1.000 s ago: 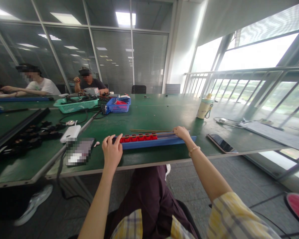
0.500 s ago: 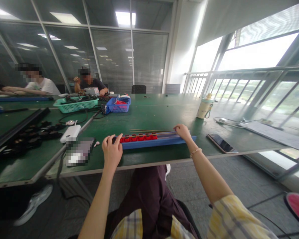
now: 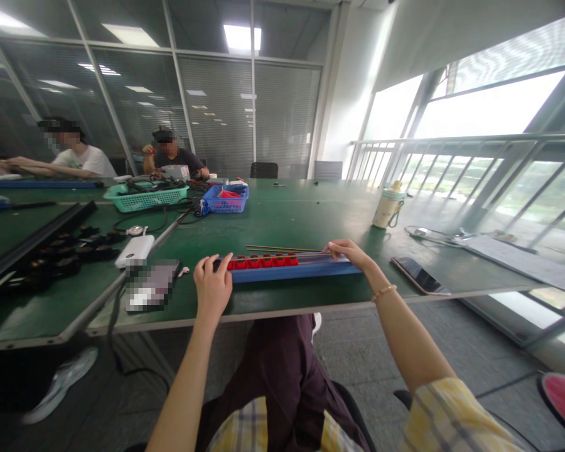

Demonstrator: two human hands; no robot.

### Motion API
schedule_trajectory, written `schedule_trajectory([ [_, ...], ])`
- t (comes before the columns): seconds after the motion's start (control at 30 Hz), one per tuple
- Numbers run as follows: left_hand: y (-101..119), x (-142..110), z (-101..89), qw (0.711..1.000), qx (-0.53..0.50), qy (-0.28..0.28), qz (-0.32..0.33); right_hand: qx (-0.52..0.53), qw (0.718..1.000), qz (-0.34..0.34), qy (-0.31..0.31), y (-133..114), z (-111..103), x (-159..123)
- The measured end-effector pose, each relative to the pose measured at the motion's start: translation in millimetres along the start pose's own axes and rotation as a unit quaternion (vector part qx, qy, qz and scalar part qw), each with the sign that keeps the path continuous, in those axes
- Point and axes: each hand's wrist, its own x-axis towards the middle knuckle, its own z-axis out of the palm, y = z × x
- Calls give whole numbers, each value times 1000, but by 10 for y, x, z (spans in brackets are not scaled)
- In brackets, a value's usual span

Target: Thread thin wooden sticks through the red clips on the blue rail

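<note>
A long blue trough [image 3: 292, 274] lies along the table's front edge. Several red blocks [image 3: 263, 261] sit in a row in its left half. My left hand [image 3: 213, 280] is closed on the trough's left end, thumb and fingers on either side of a dark piece there. Over the right part of the trough, my right hand [image 3: 347, 251] pinches a thin brass-coloured rod that runs left above the red blocks. Its fingertips are partly hidden. Behind the trough, thin rods [image 3: 277, 248] lie on the table.
On the left are a phone [image 3: 154, 284], a white power bank [image 3: 135, 251] and black parts [image 3: 70, 257]. A green basket [image 3: 145, 198] and a blue basket [image 3: 226, 199] stand farther back. At right are a bottle [image 3: 388, 207] and another phone [image 3: 419, 275]. Two people sit across.
My right hand has shifted slightly left along the trough, and its wrist has swung to the right. The rod shows more clearly above the red blocks. My left hand stays put.
</note>
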Motion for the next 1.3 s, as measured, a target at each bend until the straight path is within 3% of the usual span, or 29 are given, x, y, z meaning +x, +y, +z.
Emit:
schedule_trajectory([
  [0.43,-5,-1,22,1000,-1,6,5,22,999,31,16,-27,19,23],
  [1.13,-10,-3,19,1000,-10,2,1,-32,972,28,232,323,-16,123],
  [1.3,-15,4,18,1000,-9,1,-1,-60,969,27,237,327,-3,121],
])
